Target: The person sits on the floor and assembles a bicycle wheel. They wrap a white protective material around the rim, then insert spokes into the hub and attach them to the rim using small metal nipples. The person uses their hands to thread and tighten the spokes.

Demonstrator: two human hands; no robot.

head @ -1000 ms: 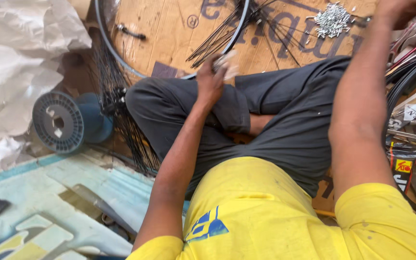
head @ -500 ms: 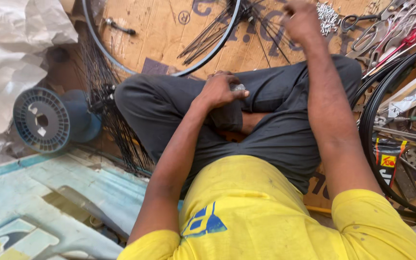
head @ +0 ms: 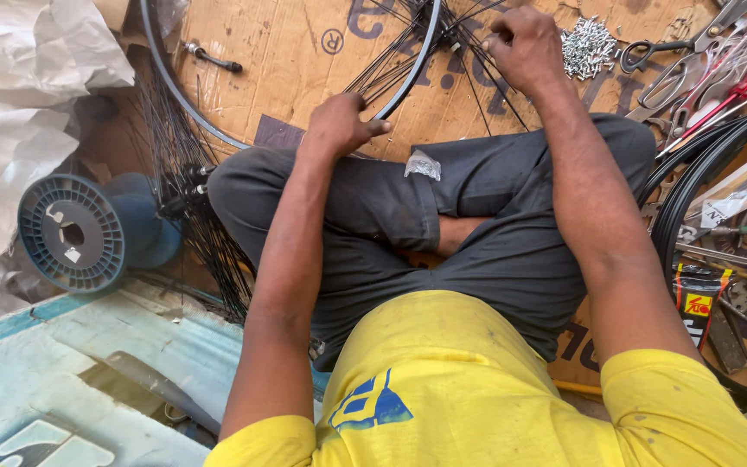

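**Both hands at the spoked rim, top of the frame**

The right hand (head: 525, 47), at upper centre-right, is curled shut, fingers pinched on the thin black spokes (head: 408, 60) where they bunch together. The left hand (head: 339, 121), lower and nearer the middle, rests closed on the edge of the dark metal rim (head: 412, 65), knuckles up; whether it truly grips the rim cannot be told. The hands are apart, the rim's arc and fanned spokes lying between and under them.

The rim lies flat on brown cardboard (head: 304, 60), curving off the top edge. Bare cardboard shows inside the hoop at upper left. The crossed legs in grey trousers (head: 477, 251) fill the middle, with a small clear plastic bag (head: 423, 164) on one knee.

At upper right lie a heap of small silvery nipples (head: 590, 47) and scissors (head: 676, 60), close beside the right forearm. A blue ribbed plastic spool (head: 75, 232) sits at left, below crumpled white paper (head: 19, 95).
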